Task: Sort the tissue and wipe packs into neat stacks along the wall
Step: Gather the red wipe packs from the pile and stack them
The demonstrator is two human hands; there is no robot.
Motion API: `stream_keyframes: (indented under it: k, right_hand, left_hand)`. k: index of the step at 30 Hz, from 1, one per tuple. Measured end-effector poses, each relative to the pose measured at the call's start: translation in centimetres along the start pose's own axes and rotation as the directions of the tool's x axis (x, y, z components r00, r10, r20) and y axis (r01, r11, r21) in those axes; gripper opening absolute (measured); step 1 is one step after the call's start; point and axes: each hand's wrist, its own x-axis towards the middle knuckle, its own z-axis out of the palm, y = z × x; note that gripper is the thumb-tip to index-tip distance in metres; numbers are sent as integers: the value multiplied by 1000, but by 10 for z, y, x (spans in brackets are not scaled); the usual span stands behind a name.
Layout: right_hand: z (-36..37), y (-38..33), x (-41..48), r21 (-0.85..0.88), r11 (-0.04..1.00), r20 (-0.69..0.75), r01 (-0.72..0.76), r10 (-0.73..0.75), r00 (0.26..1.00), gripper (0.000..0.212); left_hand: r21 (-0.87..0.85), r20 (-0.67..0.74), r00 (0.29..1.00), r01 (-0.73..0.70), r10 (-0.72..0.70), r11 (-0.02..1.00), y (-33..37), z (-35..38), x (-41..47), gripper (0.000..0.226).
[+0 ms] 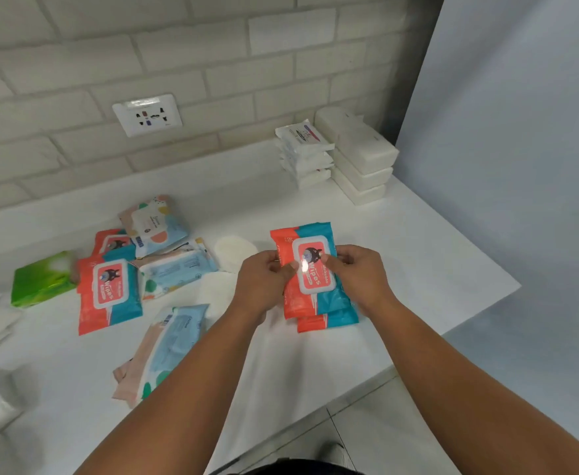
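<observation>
An orange and teal wipes pack (310, 265) is being gripped by both hands at the centre right of the white counter (418, 248): the left hand (264, 282) is pinching its left edge, and the right hand (356, 272) is pressing its right edge, fingertips on the white lid. A second pack of the same kind (327, 320) is lying directly beneath it, its lower end showing.

At about 1 o'clock from the hands, against the brick wall (212, 73), a stack of white tissue packs (305, 156) is standing just beside a stack of plain white packs (360, 159).

At 9 o'clock, a loose cluster is being left unsorted: two more orange wipes packs (108, 293), several pastel patterned packs (156, 224), and a green pack (43, 279) at the far left. At 7 o'clock, another pastel pack (164, 347) is lying tilted. Round white pads (235, 250) are sitting between the cluster and the hands.
</observation>
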Motion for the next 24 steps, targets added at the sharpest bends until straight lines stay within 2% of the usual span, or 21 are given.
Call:
stream_keyframes:
  k: [7, 11, 14, 17, 24]
  right_hand:
    - [-6, 24, 18, -270, 963, 72, 5, 15, 997, 36]
    - [-5, 33, 23, -212, 975, 133, -61, 90, 987, 31]
    - [-4, 36, 23, -134, 988, 190, -77, 102, 977, 24]
    - [-4, 38, 22, -34, 995, 248, -95, 100, 963, 28]
    - [-6, 33, 21, -81, 991, 251, -104, 122, 960, 32]
  left_hand:
    - [38, -47, 990, 135, -133, 990, -17, 28, 13, 21]
    - [99, -59, 985, 168, -163, 981, -15, 32, 15, 33]
    - [57, -43, 975, 220, -218, 974, -13, 35, 15, 35]
    - [50, -43, 975, 218, -216, 975, -11, 41, 14, 33]
    - [71, -60, 982, 181, -177, 981, -8, 47, 8, 24]
